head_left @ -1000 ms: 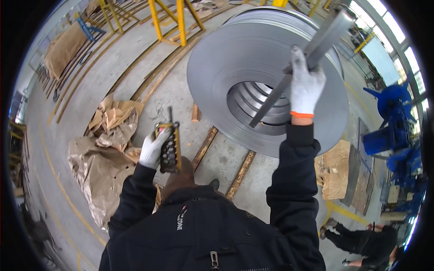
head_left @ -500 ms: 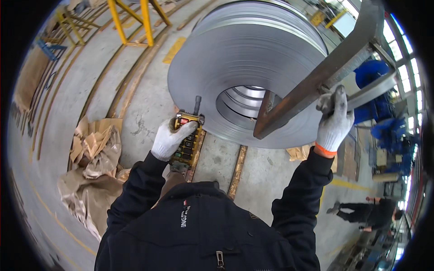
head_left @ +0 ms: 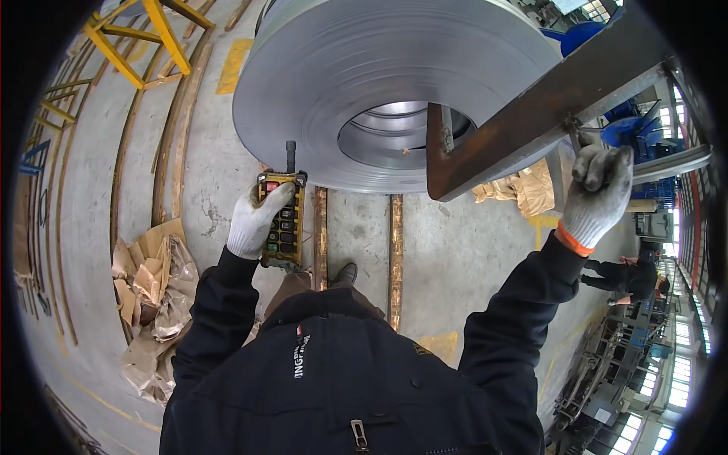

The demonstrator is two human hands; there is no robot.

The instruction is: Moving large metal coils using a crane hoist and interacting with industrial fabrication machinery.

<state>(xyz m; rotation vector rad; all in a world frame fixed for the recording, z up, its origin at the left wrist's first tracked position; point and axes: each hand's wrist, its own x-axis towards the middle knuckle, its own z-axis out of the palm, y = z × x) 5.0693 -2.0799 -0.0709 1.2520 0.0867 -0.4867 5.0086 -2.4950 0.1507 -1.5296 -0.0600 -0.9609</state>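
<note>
My left hand [head_left: 256, 221], in a white glove, is wrapped round a yellow crane remote control [head_left: 287, 235] with black buttons, a red button and a stubby black antenna. The thumb lies across its upper part near the red button. My gloved right hand [head_left: 599, 186] is closed round the metal handle [head_left: 673, 164] of a heavy rusty steel lifting hook [head_left: 523, 114]. Ahead of me stands a large coil of grey steel strip [head_left: 318, 95]. The hook's angled end overlaps the coil's round bore in view; whether it reaches inside, I cannot tell.
Crumpled brown wrapping paper [head_left: 155, 280] lies at left, with more paper [head_left: 523, 189] beside the coil. Floor rails [head_left: 396, 258] run under the coil. A yellow frame [head_left: 140, 42] stands far left. Another person [head_left: 629, 279] is at right near machinery [head_left: 599, 379].
The coil and hook appear larger and closer. The hook and my right hand sit farther right in view, and the remote has shifted left. Both hands keep their grips.
</note>
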